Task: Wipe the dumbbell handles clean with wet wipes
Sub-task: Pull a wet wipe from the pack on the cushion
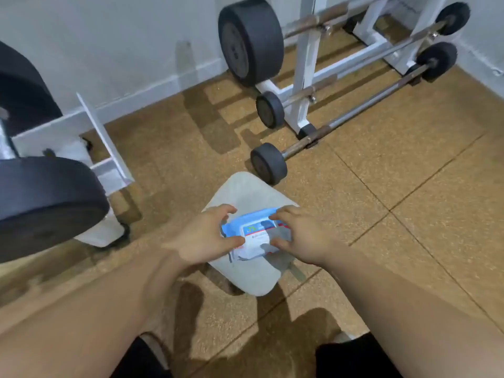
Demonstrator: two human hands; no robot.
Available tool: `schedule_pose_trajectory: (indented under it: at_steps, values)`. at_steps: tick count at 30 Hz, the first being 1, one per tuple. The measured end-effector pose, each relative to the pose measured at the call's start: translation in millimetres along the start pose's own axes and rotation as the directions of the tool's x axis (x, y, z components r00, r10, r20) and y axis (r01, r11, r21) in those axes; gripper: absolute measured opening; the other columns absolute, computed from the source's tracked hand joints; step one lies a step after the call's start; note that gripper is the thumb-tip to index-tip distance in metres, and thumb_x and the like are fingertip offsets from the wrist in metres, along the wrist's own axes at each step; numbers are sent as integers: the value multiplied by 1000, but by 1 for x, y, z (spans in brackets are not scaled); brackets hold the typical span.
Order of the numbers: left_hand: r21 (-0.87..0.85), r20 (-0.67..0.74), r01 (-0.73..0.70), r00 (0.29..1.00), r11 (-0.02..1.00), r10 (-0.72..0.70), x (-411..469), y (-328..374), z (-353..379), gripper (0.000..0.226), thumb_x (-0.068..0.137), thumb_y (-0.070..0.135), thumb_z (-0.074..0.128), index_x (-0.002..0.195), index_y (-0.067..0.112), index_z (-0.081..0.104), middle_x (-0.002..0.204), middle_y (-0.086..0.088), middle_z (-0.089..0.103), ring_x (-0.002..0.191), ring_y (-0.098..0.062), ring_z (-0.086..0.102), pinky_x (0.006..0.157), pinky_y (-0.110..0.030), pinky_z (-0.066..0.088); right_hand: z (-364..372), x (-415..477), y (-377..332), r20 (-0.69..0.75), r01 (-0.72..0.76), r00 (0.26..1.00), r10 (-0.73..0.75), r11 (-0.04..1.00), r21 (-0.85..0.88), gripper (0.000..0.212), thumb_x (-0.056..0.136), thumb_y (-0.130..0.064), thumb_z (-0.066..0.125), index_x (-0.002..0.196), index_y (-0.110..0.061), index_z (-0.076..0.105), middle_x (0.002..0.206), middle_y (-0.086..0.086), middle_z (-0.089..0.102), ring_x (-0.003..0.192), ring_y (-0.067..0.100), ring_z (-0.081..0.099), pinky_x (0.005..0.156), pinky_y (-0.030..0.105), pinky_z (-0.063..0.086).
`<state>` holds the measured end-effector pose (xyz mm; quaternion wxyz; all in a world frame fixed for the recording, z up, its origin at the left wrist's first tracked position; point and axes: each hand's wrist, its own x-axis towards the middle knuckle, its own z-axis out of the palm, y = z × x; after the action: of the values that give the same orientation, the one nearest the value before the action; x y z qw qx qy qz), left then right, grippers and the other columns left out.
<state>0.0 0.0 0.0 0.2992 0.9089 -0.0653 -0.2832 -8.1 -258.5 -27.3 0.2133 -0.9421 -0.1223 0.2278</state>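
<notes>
— Where are the wipes?
— Lower centre. The wet wipes pack (256, 236) sits on a grey padded seat (245, 192). The left hand (207, 236) and right hand (297, 236) each curl round one end of it, with no wipe drawn out yet (blur hides whether the flap is closed).
— And the handles?
— Above the pack, toward the upper right. The nearest dumbbell (354, 113) lies on the floor. Its bar runs diagonally from its near end plate (268, 162), just beyond the seat, past the foot of the white rack (305, 77). The right hand looks nearer.
— Room to move?
— Bare floor (409, 214) right of the bar; a large black plate (46, 203) crowds the left
</notes>
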Motion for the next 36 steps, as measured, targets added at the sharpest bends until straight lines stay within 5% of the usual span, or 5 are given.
schedule_pose_trajectory:
  at_steps: [6, 19, 23, 29, 36]
  values:
    - [244, 3, -191, 981, 951, 196, 35, -21, 40, 65, 69, 60, 65, 126, 27, 67, 119, 1, 61, 109, -22, 59, 97, -36, 46, 39, 16, 30, -42, 157, 985, -168, 969, -189, 59, 73, -57, 69, 124, -28, 65, 134, 1, 58, 115, 30, 55, 102, 42, 46]
    - [420, -129, -157, 964, 894, 231, 40, -16, 69, 66, 57, 70, 58, 104, 25, 71, 115, 6, 57, 98, -21, 48, 86, -41, 49, 52, 24, 34, -303, 220, 911, -280, 951, -217, 27, 81, -41, 72, 101, -23, 76, 104, 0, 72, 89, 30, 64, 82, 38, 54]
    - [416, -137, -166, 961, 894, 242, 41, -17, 69, 64, 62, 66, 58, 108, 23, 73, 111, 2, 65, 100, -23, 50, 85, -44, 51, 46, 25, 28, -213, 195, 944, -254, 945, -264, 63, 68, -69, 61, 111, -25, 74, 105, -3, 67, 95, 26, 60, 85, 39, 51]
    - [384, -170, -156, 957, 910, 235, 39, -27, 74, 55, 69, 59, 61, 106, 21, 74, 111, 2, 67, 101, -24, 50, 86, -38, 49, 56, 25, 24, -259, 224, 914, -312, 921, -319, 56, 81, -67, 49, 107, -23, 73, 107, -2, 65, 93, 27, 58, 78, 40, 53]
    - [223, -201, -135, 963, 965, 181, 36, -22, 71, 83, 67, 41, 87, 138, 33, 46, 104, 10, 54, 107, -17, 45, 87, -33, 46, 48, 35, 6, -424, -1, 906, 20, 999, 45, 37, 94, -57, 53, 93, -22, 66, 87, 0, 60, 82, 23, 57, 68, 36, 44]
